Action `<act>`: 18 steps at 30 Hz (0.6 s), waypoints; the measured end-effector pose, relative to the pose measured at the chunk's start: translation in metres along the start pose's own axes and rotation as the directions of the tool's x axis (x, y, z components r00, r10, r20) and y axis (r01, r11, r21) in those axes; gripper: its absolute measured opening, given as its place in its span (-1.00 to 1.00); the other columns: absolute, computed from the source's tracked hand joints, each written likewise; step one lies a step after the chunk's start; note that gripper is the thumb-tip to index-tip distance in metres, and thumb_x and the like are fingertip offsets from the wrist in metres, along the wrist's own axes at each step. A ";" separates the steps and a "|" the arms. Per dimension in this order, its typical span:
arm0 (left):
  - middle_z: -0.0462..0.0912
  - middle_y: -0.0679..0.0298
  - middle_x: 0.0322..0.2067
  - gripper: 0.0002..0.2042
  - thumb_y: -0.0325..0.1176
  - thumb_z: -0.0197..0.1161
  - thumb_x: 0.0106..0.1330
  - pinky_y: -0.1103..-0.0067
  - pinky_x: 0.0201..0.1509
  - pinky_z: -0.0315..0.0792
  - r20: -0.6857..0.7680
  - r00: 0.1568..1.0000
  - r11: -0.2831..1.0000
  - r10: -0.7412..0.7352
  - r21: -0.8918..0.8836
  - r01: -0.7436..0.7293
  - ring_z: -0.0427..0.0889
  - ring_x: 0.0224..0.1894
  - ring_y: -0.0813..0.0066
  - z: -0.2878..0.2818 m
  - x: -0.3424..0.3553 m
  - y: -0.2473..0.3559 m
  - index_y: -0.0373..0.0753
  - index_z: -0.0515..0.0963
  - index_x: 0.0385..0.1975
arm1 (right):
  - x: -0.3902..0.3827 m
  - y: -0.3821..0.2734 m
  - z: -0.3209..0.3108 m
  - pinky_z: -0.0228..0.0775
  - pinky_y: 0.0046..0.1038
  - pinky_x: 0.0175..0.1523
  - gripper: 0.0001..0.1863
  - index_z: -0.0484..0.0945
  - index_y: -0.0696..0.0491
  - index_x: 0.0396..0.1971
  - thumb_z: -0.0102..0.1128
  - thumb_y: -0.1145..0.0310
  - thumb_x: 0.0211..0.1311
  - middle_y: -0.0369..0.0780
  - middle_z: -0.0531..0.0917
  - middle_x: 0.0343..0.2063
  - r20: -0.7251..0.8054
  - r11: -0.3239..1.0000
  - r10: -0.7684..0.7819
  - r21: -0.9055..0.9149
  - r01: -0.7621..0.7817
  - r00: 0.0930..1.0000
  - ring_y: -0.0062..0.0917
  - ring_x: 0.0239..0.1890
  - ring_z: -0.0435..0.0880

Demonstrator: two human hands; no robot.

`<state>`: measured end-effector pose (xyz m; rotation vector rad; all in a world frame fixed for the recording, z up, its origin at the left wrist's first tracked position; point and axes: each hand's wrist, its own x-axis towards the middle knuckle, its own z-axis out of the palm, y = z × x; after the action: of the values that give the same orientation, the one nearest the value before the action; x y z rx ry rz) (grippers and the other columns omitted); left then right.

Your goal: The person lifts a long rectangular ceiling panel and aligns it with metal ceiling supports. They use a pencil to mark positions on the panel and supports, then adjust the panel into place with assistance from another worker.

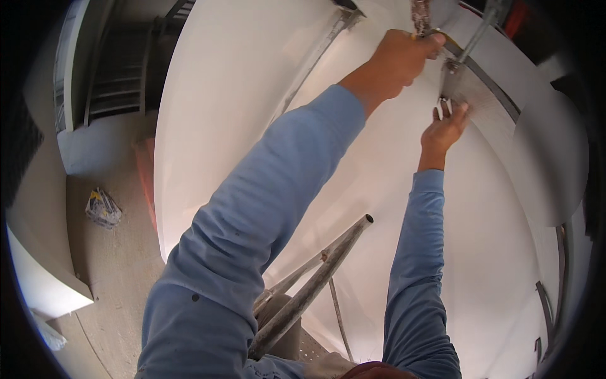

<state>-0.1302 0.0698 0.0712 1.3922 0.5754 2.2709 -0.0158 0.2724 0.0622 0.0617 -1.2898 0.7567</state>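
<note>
Both my arms, in light blue sleeves, reach up and away. At the top, my left hand [401,60] is closed, with thumb and fingers pressed together. A worn reddish-brown piece [420,16] rises just above its fingers; what the fist holds is partly hidden. Lower and to the right is my right hand [444,129], its fingers apart and pointing upward. Its fingertips are close to a grey metal piece [451,74] joined to a thin metal rod [481,31]; contact cannot be made out through the blur. A dark strip [489,82] runs past both hands along a pale surface.
Large smooth white panels [480,234] curve around my arms. Worn metal tubing [315,287] stands below, between my forearms. Far down on the left, a crumpled bag-like bundle [103,208] lies on the floor [120,278], near a dark ladder-like frame [117,91].
</note>
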 end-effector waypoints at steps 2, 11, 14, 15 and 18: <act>0.47 0.43 -0.54 -0.59 -0.03 0.40 0.30 0.67 -0.68 -0.06 -0.006 1.000 0.999 -0.020 -0.032 0.020 0.16 -0.70 0.75 -0.001 0.005 -0.002 -0.34 0.61 -0.28 | 0.006 0.001 -0.001 0.35 -0.26 0.08 -0.31 0.19 0.03 0.33 0.07 -0.12 0.44 -0.21 0.53 0.06 0.009 0.997 0.072 0.012 -0.072 0.997 -0.44 -0.01 0.55; 0.56 0.28 -0.05 -0.66 -0.32 0.13 0.41 0.79 -0.46 0.28 0.143 0.966 0.948 0.217 0.206 -0.243 0.39 -0.40 0.74 -0.032 0.016 -0.025 -0.30 0.44 0.13 | -0.006 0.007 0.031 0.27 -0.33 0.14 -0.40 0.30 0.15 0.27 0.01 -0.03 0.49 -0.05 0.48 0.09 0.015 0.961 0.132 -0.248 -0.124 0.991 -0.33 0.09 0.43; 0.59 0.20 0.16 -0.56 -0.45 -0.05 0.50 0.89 -0.50 0.25 0.140 0.973 0.946 0.183 0.243 -0.213 0.41 -0.39 0.82 -0.036 0.025 -0.024 -0.27 0.33 0.37 | 0.009 0.023 0.031 0.17 -0.19 0.35 -0.38 0.24 0.21 0.31 -0.06 0.02 0.52 0.10 0.38 0.26 -0.039 0.857 0.120 -0.501 -0.123 0.992 -0.11 0.29 0.35; 0.65 0.21 0.10 -0.61 -0.35 -0.07 0.57 0.91 -0.71 0.03 0.061 0.988 0.988 0.143 0.044 -0.146 0.21 -0.63 0.93 -0.038 0.023 -0.021 -0.26 0.36 0.34 | 0.013 0.024 0.027 0.13 -0.14 0.42 -0.38 0.22 0.23 0.32 -0.08 0.03 0.54 0.15 0.34 0.31 -0.041 0.843 0.133 -0.521 -0.134 0.990 -0.03 0.35 0.32; 0.62 0.19 0.15 -0.57 -0.14 -0.09 0.62 0.87 -0.71 0.00 0.023 0.992 0.987 0.126 0.101 -0.128 0.04 -0.65 0.86 -0.036 0.021 -0.010 -0.22 0.31 0.35 | 0.012 0.016 0.002 0.31 -0.23 0.32 -0.35 0.12 0.17 0.36 0.15 0.26 0.41 0.05 0.43 0.26 0.062 0.952 0.191 -0.256 -0.169 0.980 -0.16 0.24 0.47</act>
<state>-0.1702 0.0844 0.0660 1.5367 0.6222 2.3561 -0.0257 0.2891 0.0673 -0.2327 -1.4783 0.7465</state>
